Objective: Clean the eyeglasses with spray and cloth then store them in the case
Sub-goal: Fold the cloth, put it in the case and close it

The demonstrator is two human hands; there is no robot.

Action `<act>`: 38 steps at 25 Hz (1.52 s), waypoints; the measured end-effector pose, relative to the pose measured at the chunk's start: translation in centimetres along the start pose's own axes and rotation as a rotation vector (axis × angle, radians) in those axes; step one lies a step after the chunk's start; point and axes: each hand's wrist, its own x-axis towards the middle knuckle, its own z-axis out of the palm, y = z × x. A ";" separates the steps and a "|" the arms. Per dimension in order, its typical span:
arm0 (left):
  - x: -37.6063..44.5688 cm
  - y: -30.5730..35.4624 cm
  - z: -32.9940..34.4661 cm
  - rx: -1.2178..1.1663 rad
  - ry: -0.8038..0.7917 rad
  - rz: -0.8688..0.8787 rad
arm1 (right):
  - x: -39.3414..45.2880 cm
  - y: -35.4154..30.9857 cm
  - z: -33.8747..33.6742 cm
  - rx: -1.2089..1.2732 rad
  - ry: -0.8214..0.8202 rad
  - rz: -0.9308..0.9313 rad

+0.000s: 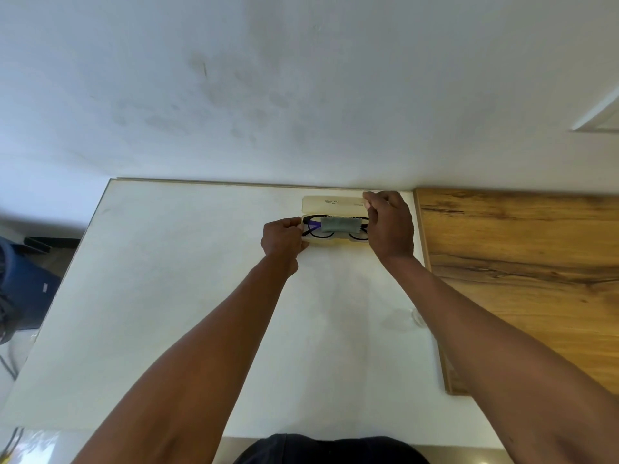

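Observation:
A cream eyeglass case (331,204) lies open at the far edge of the white table (167,296), its lid standing back toward the wall. Dark-framed eyeglasses (316,233) lie inside the case, with a folded grey cloth (340,225) on top of them. My left hand (283,237) grips the left end of the case base, fingers curled. At the right end, my right hand (390,222) pinches the corner of the lid. No spray bottle is visible.
A wooden board (522,279) adjoins the table on the right. A white wall rises right behind the case. A small clear round object (418,318) lies by my right forearm. Dark blue items (23,289) sit on the floor at the left.

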 end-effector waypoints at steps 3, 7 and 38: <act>0.2 -0.1 -0.3 -0.068 -0.037 -0.039 | -1.7 0.6 0.0 -0.013 -0.003 -0.074; 0.4 -0.2 -0.3 -0.100 -0.057 -0.041 | -3.3 1.3 0.2 -0.116 -0.038 -0.209; -0.6 -0.6 -1.6 1.003 -0.226 0.944 | -2.3 1.1 0.3 -0.463 -0.373 -0.284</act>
